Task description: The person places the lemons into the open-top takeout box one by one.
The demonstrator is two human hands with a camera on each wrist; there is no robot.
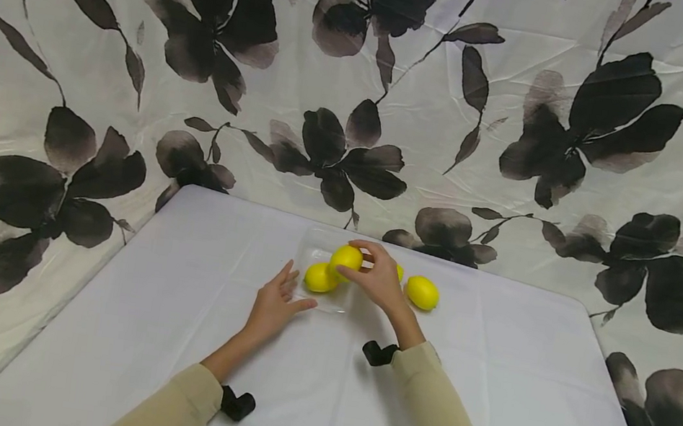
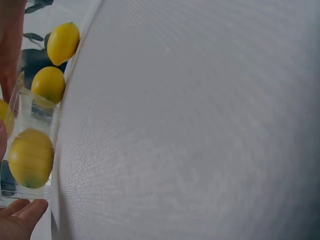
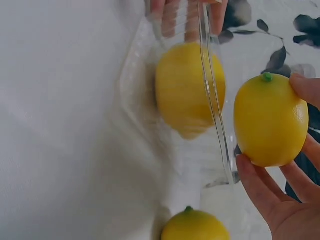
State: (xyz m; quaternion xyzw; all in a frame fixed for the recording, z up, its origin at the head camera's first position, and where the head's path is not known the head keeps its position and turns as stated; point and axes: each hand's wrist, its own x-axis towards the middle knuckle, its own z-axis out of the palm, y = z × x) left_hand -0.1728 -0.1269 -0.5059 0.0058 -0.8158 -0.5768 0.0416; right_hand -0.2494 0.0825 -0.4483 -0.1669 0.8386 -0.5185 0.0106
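Right grip (image 1: 377,276) pinched a glossy yellow oval lemon (image 1: 346,261) above the clear rectangular plastic tray (image 1: 332,303), left grip (image 1: 272,305) spread at its side, likely to stop it sliding.

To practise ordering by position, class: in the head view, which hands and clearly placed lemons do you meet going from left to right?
Left hand, lemon in the clear container, held lemon, right hand, rightmost lemon.
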